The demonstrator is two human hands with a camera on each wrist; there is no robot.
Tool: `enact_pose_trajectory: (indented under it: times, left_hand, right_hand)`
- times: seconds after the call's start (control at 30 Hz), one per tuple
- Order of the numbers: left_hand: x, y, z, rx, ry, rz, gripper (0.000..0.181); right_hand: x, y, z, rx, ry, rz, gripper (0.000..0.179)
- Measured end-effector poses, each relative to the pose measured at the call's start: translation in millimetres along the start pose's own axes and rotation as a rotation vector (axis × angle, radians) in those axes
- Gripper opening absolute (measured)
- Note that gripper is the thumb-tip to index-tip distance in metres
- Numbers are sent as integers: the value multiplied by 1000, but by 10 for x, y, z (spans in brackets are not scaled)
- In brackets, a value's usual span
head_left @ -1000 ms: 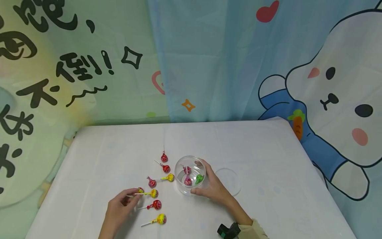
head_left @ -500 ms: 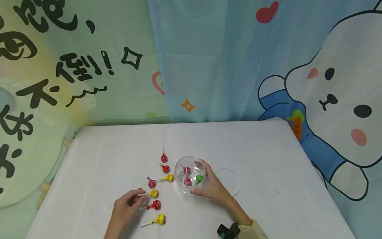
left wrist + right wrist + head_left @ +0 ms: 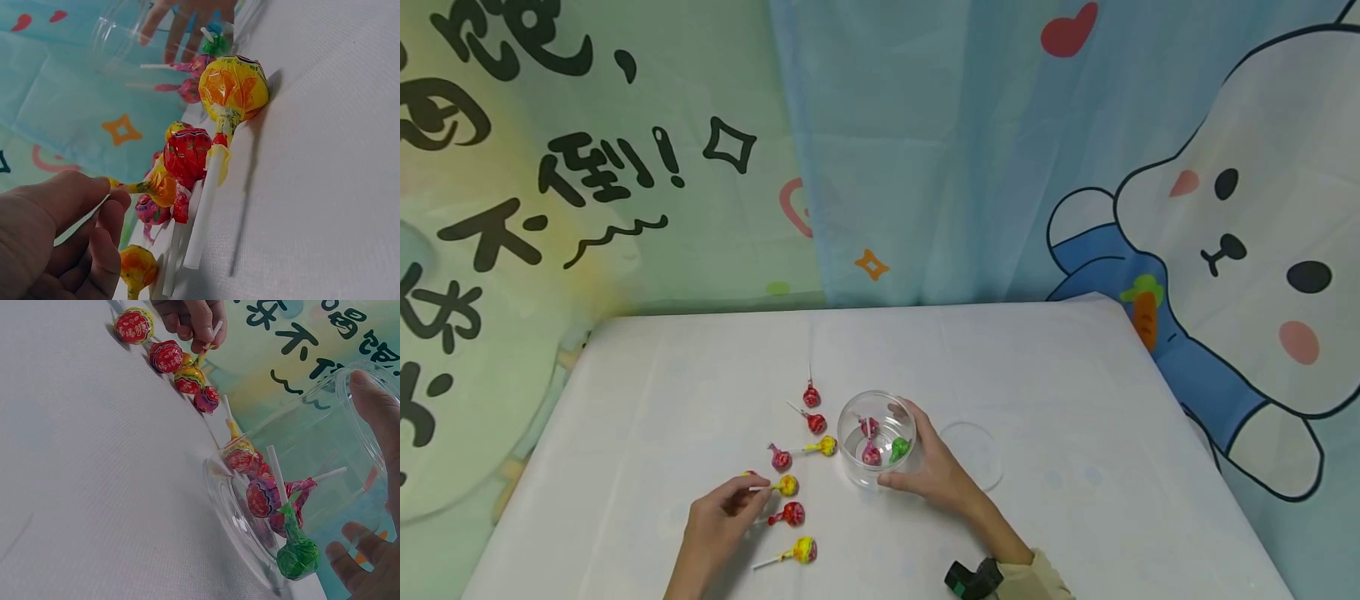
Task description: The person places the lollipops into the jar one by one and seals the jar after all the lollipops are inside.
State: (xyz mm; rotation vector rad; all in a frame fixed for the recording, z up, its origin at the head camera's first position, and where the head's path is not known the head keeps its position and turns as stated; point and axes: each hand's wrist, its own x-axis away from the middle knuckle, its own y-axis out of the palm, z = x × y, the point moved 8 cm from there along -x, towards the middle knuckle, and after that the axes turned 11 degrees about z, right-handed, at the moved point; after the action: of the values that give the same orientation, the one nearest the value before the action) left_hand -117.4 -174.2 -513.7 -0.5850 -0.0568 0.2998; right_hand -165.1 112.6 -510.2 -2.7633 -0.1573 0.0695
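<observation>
My left hand (image 3: 722, 521) pinches the stick end of a yellow lollipop (image 3: 787, 485) between thumb and fingertips. In the left wrist view its yellow-orange wrapper (image 3: 164, 187) hangs just beyond the fingertips. Another yellow lollipop (image 3: 137, 265) sits below that hand, mostly hidden by it in the head view. My right hand (image 3: 928, 458) grips a clear plastic jar (image 3: 857, 475) from its right side, thumb near the rim. Inside the jar are a green lollipop (image 3: 297, 557) and two pink-red lollipops (image 3: 262, 497).
Near the left hand lie a red lollipop (image 3: 793, 513) and a yellow lollipop (image 3: 805, 550). Further back are a pink-red lollipop (image 3: 782, 458), a yellow lollipop (image 3: 828, 446) and two red lollipops (image 3: 817, 423). Right of the jar is a clear round lid (image 3: 973, 423) on the white table (image 3: 1075, 467).
The left hand has moved slightly right and nearer the yellow lollipop, its fingers now covering most of that lollipop's stick. The right hand and the jar stay in place.
</observation>
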Motion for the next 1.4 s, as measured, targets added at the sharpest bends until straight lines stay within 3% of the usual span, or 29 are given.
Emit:
enact_pose_trajectory:
  times: [0.13,0.4,0.57,0.77,0.9,1.13,1.27,1.4]
  left_hand:
    - [-9,-18,9,13,-9,0,10]
    - [-39,-22,30,127,-99,-17,11]
    - [-41,2,40,166,-103,0,18]
    - [-82,7,236,266,-81,-6,15]
    - [-105,40,481,336,-48,-48,16]
    - [-131,205,857,411,108,-133,16]
    - [-155,332,1014,370,205,-168,12]
    - [-162,402,1141,265,279,-180,9]
  right_hand:
    - [-8,-1,1,-1,3,-2,102]
    - [-14,-2,8,-3,-2,4,102]
    - [-9,9,17,1,-6,-2,103]
    - [-9,-1,25,2,19,11,103]
    - [-8,-3,30,3,20,15,103]
    - [-2,7,40,7,21,10,103]
    - [-6,9,36,6,26,10,103]
    - [-10,13,28,-8,20,5,102]
